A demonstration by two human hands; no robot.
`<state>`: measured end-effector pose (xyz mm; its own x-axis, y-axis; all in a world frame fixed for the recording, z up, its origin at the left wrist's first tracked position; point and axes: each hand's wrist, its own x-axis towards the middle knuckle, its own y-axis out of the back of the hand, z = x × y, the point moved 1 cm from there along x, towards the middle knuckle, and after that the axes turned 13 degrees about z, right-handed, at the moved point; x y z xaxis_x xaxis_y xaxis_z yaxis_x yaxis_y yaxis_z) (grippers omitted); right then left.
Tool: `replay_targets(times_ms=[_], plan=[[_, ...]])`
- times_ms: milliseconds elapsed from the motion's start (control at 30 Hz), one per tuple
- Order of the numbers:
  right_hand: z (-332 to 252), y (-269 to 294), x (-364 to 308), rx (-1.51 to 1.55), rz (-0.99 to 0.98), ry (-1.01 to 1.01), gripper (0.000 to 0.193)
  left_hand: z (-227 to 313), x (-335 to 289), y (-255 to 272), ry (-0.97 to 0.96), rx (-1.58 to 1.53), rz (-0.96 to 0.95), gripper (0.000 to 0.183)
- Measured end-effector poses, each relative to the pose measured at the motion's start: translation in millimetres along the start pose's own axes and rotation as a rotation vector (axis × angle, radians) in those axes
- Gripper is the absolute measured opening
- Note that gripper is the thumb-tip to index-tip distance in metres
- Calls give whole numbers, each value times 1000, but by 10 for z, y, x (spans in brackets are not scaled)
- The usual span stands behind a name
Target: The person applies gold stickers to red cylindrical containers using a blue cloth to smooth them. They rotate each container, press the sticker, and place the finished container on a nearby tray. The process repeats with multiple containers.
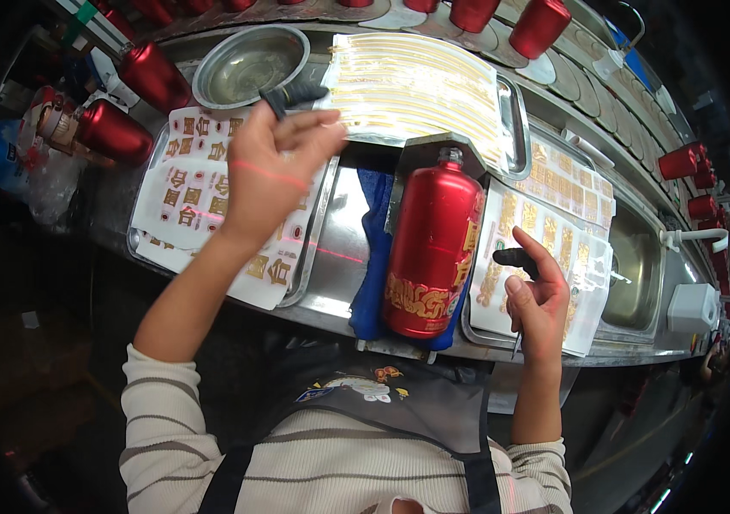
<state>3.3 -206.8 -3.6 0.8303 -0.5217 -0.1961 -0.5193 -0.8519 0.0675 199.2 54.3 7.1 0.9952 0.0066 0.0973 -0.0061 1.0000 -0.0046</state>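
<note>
A glossy red bottle [430,240] with gold decals lies in a metal cradle [450,140], its neck pointing away from me, with blue cloth [371,257] beneath and beside it. My left hand [275,167] is raised over the left decal sheets, fingers stretched apart and partly blurred. Black finger covers show on it, and I see nothing held. To the bottle's right, my right hand [540,300] hovers above the right-hand decal sheets, index finger extended and a black cover on another finger. A thin metal tool [516,344], its kind unclear, pokes out below its curled fingers.
Left is a tray of gold decal sheets [185,193], behind it a metal bowl [249,64]. A sheet of gold strips [416,86] lies ahead; more decal sheets [566,257] lie right, beside a sink [634,300]. Several red bottles [114,131] stand around, some along a conveyor [570,81].
</note>
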Motion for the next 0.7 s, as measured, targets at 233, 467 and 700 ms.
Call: replay_targets(times_ms=[233,467,700], plan=[[-130,61,116,-139,85,28,51,-924,2417,-199,-160,714,42,59],[-146,103,321,-179,94,25,45,-838,2673,-609,67,624,-190,94],[-96,99,421,-210,79,-15,43,-1040,2732,-735,-61,579,-276,35]])
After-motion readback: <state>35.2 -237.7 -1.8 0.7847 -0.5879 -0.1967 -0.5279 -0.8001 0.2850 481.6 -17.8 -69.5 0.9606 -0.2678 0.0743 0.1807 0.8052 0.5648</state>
